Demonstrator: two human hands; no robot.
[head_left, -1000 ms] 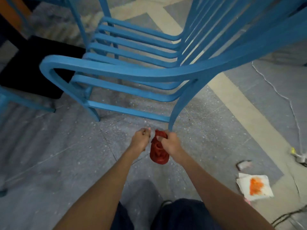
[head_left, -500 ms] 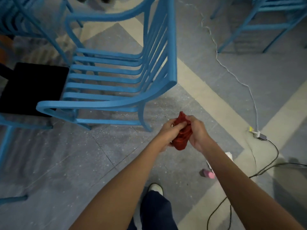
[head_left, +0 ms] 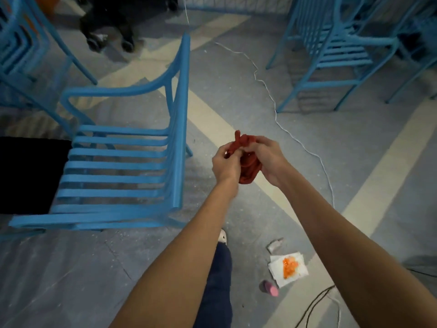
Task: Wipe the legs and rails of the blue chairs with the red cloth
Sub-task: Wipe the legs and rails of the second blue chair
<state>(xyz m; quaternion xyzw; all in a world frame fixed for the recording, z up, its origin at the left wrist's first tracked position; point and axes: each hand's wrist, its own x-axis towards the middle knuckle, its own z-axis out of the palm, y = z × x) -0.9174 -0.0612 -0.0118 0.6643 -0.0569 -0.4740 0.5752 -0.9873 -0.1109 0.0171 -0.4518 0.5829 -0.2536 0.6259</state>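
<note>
We are bunching the red cloth between our left hand and right hand, both gripping it, beside the blue chair.

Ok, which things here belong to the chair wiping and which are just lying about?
Job: red cloth, gripped by left hand and right hand; near blue chair; far blue chairs.
Lying about: stained white paper, pink object, white cord, black cable.

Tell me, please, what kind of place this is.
Probably an indoor hall or eating area: several blue chairs stand on a grey floor with pale stripes, and a white cable runs loose across it.
</note>
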